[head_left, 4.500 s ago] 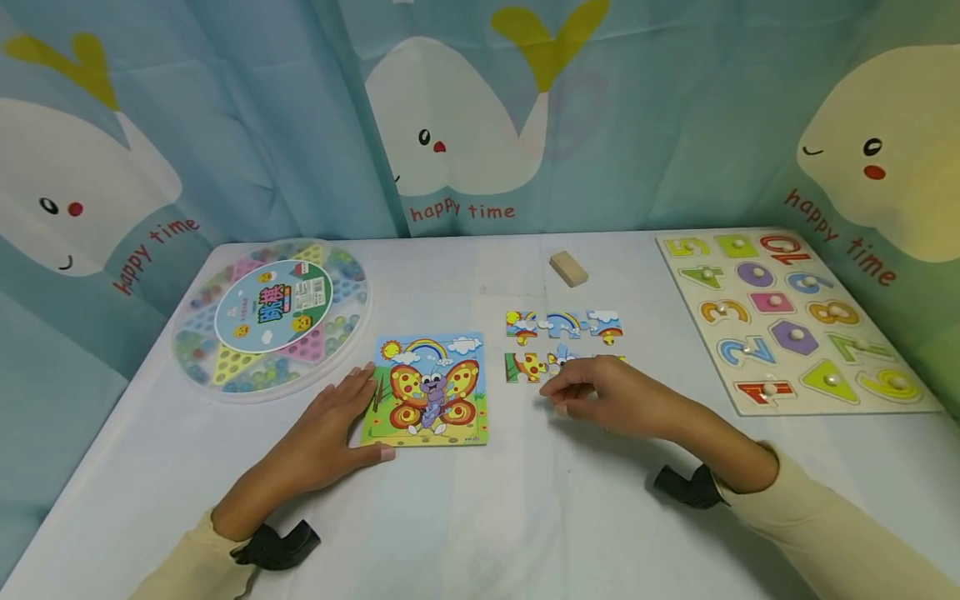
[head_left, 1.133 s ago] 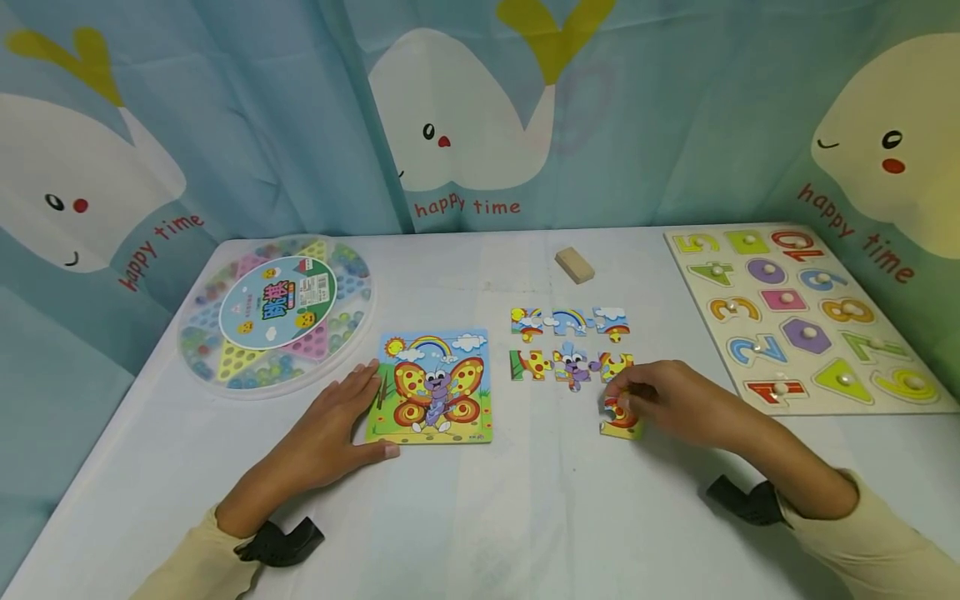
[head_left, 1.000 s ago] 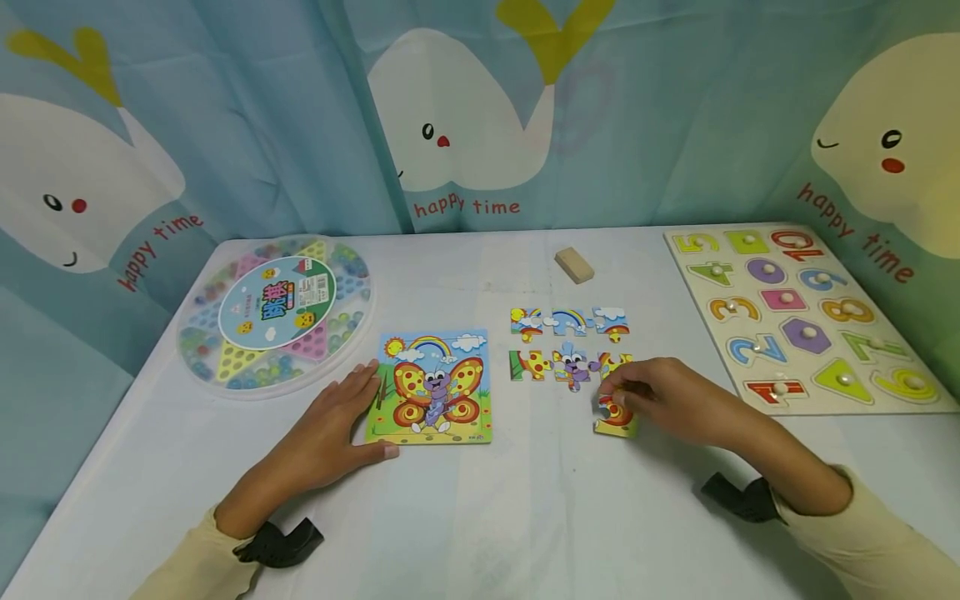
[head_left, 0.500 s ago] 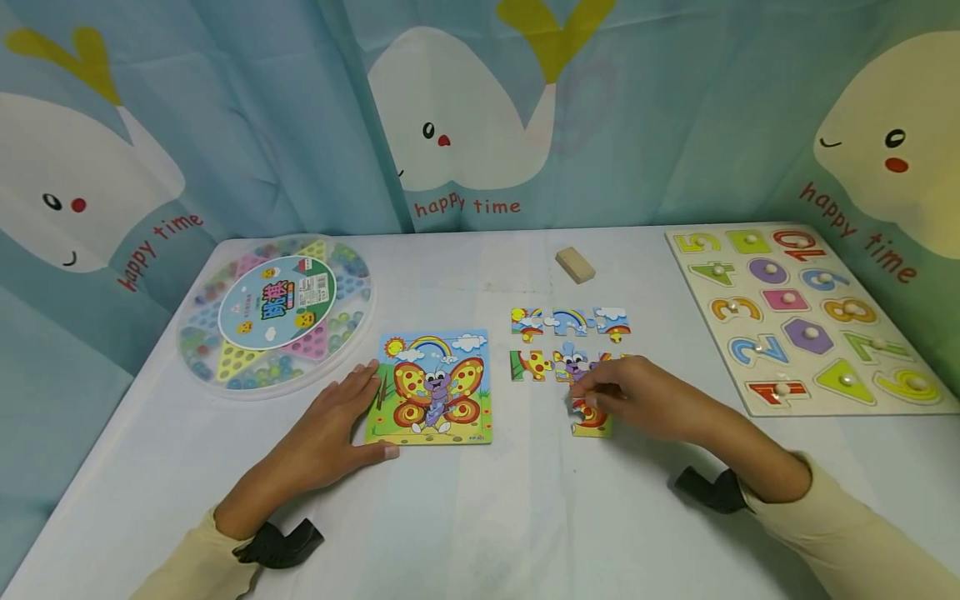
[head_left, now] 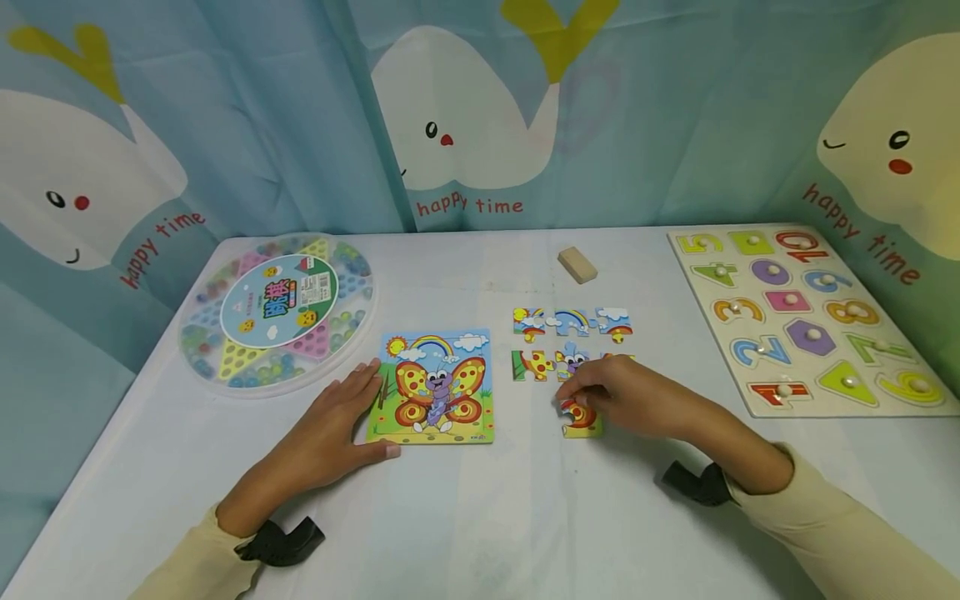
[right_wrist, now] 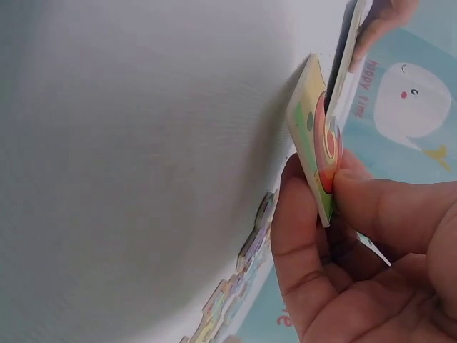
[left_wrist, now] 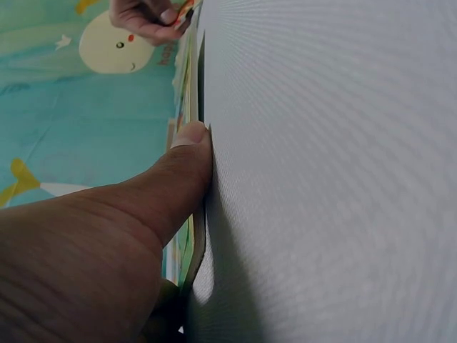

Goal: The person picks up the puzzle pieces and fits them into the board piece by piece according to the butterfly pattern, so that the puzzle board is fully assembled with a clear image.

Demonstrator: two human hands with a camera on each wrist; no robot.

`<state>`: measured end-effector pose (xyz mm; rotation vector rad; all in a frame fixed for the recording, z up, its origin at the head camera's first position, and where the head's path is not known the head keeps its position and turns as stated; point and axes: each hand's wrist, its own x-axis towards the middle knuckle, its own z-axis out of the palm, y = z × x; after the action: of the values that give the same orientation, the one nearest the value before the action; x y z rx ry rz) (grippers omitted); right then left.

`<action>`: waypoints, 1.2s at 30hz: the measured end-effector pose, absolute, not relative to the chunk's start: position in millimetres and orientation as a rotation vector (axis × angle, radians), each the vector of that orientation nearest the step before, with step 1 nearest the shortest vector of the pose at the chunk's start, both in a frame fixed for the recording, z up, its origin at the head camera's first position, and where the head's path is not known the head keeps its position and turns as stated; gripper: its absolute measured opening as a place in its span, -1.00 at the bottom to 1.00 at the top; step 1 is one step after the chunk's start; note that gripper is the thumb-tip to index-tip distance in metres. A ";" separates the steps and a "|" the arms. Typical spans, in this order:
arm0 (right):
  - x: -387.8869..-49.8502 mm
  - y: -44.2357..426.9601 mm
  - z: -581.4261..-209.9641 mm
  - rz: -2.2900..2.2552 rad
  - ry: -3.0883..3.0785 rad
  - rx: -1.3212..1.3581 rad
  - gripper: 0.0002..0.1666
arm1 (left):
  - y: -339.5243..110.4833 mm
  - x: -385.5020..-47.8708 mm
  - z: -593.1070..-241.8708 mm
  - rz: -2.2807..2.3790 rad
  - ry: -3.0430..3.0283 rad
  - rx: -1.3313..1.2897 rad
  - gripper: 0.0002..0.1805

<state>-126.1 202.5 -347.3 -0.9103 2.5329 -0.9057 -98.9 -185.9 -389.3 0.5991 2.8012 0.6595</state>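
Note:
The butterfly picture board (head_left: 435, 387) lies flat, with the left hand (head_left: 318, 437) against its left side, fingers spread and thumb at the lower left corner; the left wrist view shows the thumb (left_wrist: 171, 179) on the board's edge. The right hand (head_left: 637, 396) pinches a puzzle piece (head_left: 581, 421) with red and yellow swirls; in the right wrist view that piece (right_wrist: 312, 128) is tilted between thumb and fingers. Beyond the hand lie a row of three sky pieces (head_left: 572, 322) and a second row with a spotted wing piece (head_left: 531, 367) and a purple piece (head_left: 572, 357), partly covered by the hand.
A round marble game box (head_left: 277, 312) lies at the back left. The wooden block (head_left: 577, 265) is near the back edge. At the right is a number and shape board (head_left: 810, 321) with knobs. A whale-print curtain (head_left: 300, 125) hangs behind the white table (head_left: 480, 517).
The right hand has moved left with the swirl piece, from below the right end of the second row to below its middle. The left hand has stayed at the board.

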 end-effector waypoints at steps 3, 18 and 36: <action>-126.7 200.2 -346.4 -0.898 2.519 -0.882 -0.72 | -185.1 -98.7 -388.6 0.664 2.798 0.597 0.10; -133.9 173.3 -347.3 -0.985 2.483 -0.905 -0.76 | -184.8 -98.4 -388.7 0.648 2.803 0.589 0.10; -138.2 139.2 -343.2 -1.028 2.431 -0.914 -0.77 | -185.8 -97.9 -387.8 0.659 2.800 0.600 0.10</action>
<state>-138.2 139.2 -343.2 -0.9143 2.4305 -1.0276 -97.9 -185.8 -387.8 0.6001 2.7996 0.6590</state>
